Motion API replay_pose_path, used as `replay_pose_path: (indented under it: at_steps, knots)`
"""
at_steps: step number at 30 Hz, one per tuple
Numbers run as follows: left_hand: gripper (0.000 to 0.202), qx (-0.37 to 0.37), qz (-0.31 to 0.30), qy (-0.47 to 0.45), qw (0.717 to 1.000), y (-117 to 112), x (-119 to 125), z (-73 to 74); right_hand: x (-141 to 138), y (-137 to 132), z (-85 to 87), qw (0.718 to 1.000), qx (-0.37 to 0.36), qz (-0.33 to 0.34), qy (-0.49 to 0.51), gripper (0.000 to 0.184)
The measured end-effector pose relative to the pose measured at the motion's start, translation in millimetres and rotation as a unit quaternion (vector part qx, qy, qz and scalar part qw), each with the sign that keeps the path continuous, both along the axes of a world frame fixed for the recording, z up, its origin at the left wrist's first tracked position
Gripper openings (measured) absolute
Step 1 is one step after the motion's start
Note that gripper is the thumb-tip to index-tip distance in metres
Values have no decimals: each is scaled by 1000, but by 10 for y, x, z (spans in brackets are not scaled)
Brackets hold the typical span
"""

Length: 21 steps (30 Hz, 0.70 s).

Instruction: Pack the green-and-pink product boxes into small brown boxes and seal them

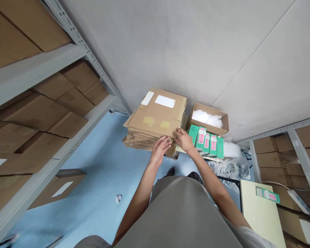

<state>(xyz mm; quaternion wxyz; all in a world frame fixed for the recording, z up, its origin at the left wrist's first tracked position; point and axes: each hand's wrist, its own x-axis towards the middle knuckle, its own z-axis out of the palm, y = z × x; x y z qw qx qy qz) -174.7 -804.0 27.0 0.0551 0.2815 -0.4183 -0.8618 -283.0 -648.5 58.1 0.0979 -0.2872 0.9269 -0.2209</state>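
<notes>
Cardboard under both hands now: a stack of flattened cartons (141,137) near the wall (196,51), left of the open box (209,127), and the step looks like working the near corner of the top sheet (157,112). Left hand (159,148) curls its fingers loosely at the edge, right hand (184,140) has them bent narrow at the corner, grip impossible to tell; lifting would call for a firm pinch on that stiff, flat, tape-patched panel above ragged layers.
</notes>
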Motion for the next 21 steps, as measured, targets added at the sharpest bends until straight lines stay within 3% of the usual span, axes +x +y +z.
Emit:
replay_pose_path:
  at_steps: [9, 11, 13, 15, 17, 19, 21]
  knots:
    - [57, -8, -16, -7, 1000, 14, -30, -61, -144, -42, 41, 999, -13, -21, -34, 37]
    - [58, -10, -17, -2, 1000, 7, -33, -62, -123, -47, 28, 998, -38, -29, -38, 41]
    - [58, -9, -14, 4, 1000, -2, -33, -62, -85, -75, -13, 990, -97, -85, -57, 49]
    - [54, -2, -8, 9, 1000, -14, -32, -60, -47, -132, -69, 959, -178, -185, -118, 51]
    - [49, 7, -8, 4, 1000, -29, -35, -54, -21, -200, -113, 902, -256, -273, -216, 44]
    - [45, 12, -14, -3, 1000, -45, -43, -43, -9, -255, -116, 849, -315, -306, -295, 45]
    - [43, 16, -17, -8, 1000, -59, -57, -28, 4, -279, -72, 825, -354, -297, -325, 54]
